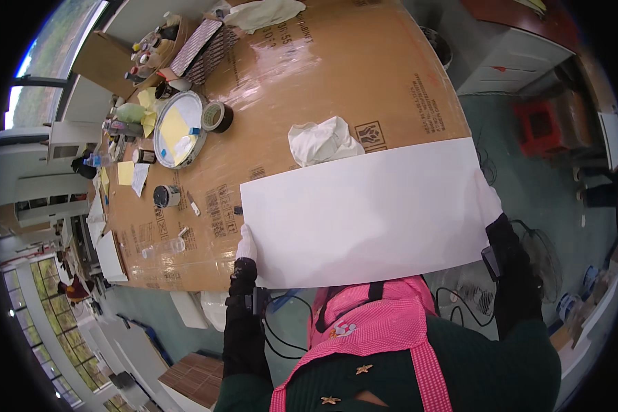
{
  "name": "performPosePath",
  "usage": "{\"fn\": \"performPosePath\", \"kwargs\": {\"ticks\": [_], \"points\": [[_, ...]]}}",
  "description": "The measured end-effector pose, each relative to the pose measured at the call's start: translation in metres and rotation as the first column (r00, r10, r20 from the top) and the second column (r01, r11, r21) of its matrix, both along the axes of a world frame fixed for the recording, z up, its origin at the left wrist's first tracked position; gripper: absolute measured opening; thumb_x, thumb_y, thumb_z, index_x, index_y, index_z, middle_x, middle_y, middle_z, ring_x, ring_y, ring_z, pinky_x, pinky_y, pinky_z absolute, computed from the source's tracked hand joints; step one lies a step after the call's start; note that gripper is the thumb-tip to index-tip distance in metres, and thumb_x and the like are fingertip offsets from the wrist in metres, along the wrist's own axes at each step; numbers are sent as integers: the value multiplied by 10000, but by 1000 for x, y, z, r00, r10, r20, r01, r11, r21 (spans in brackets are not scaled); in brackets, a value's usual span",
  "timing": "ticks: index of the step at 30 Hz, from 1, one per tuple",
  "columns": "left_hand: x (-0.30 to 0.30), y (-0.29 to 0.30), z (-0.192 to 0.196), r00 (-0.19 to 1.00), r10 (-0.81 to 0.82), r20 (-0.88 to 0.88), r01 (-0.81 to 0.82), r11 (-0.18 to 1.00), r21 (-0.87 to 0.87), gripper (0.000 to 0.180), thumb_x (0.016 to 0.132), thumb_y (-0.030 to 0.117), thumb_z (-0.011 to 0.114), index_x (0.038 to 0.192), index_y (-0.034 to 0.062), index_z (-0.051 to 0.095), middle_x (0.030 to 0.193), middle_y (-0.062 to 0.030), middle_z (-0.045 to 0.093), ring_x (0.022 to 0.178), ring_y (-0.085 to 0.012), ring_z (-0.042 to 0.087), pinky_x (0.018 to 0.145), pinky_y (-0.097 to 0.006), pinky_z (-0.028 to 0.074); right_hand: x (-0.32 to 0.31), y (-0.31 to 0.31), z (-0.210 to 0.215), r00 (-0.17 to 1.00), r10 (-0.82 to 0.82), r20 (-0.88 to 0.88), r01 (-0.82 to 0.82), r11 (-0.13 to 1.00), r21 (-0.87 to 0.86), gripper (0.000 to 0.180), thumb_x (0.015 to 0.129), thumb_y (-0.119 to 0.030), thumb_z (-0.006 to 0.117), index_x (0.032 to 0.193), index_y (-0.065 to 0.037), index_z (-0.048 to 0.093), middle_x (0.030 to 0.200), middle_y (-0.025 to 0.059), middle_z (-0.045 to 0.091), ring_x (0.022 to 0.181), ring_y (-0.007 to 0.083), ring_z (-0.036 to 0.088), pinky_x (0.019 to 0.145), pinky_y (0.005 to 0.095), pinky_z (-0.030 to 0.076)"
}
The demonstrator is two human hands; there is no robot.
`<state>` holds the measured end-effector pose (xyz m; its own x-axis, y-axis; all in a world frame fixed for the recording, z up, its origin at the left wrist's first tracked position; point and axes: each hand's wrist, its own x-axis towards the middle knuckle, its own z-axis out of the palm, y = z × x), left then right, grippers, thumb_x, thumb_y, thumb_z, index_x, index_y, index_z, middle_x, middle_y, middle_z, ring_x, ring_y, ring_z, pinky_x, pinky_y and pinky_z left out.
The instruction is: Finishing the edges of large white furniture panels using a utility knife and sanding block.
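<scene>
Holding a large white sheet (367, 216) by both short ends, the person keeps it flat above the near part of the worktop (336, 62), which is covered w/ brown cardboard under clear film. Far left, along the worktop's edge: a clear plastic cup (163, 248) lying on its side, a small dark-lidded jar (165, 196), yellow paper scraps (125, 172) and a cluster of small bottles (144, 55). Next right, a round metal tray (179, 129) w/ a yellow sheet in it, and just beside it a roll of tape (217, 117). Left hand (246, 244), in a white glove w/ black sleeve, pinches the sheet's lower-left edge; grip closed on the paper. Mid-frame, a crumpled white cloth (323, 141) sits on the cardboard, touching or just behind the sheet's top edge. Sheet spans most of the centre, its right part hanging past the worktop's edge over the green floor (529, 178). Right hand (489, 202), also white-gloved, clasps the sheet's right edge; fingers mostly hidden behind the paper. Pink apron (384, 323) over dark green top at bottom.
</scene>
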<state>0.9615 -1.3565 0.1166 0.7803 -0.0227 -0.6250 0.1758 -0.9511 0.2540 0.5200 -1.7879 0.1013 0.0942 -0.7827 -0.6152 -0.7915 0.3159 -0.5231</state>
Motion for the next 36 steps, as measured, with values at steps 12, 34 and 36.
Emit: {"fn": "performPosePath", "kwargs": {"ticks": [12, 34, 36], "points": [[-5, -9, 86, 926, -378, 25, 360, 898, 254, 690, 956, 568, 282, 928, 21, 700, 965, -240, 668, 987, -416, 615, 874, -492, 462, 21, -19, -28, 885, 73, 459, 28, 977, -210, 789, 966, -623, 340, 1116, 100, 619, 904, 105, 680, 874, 204, 601, 836, 343, 461], [-360, 490, 21, 928, 372, 9, -366, 918, -153, 456, 893, 456, 427, 1030, 80, 645, 968, -250, 636, 979, -436, 583, 816, -468, 457, 237, 465, 152, -294, 917, -270, -795, -392, -464, 381, 911, -387, 507, 794, -49, 638, 776, 191, 640, 802, 379, 631, 713, 477, 493], [-408, 532, 22, 894, 447, -21, -448, 891, -80, 452, 887, 454, 437, 1037, 85, 651, 970, -251, 636, 982, -435, 586, 822, -464, 459, 258, 493, 132, -264, 929, -258, -767, -365, -527, 390, 917, -364, 493, 771, -34, 640, 742, 207, 634, 753, 393, 631, 703, 488, 494]]}}
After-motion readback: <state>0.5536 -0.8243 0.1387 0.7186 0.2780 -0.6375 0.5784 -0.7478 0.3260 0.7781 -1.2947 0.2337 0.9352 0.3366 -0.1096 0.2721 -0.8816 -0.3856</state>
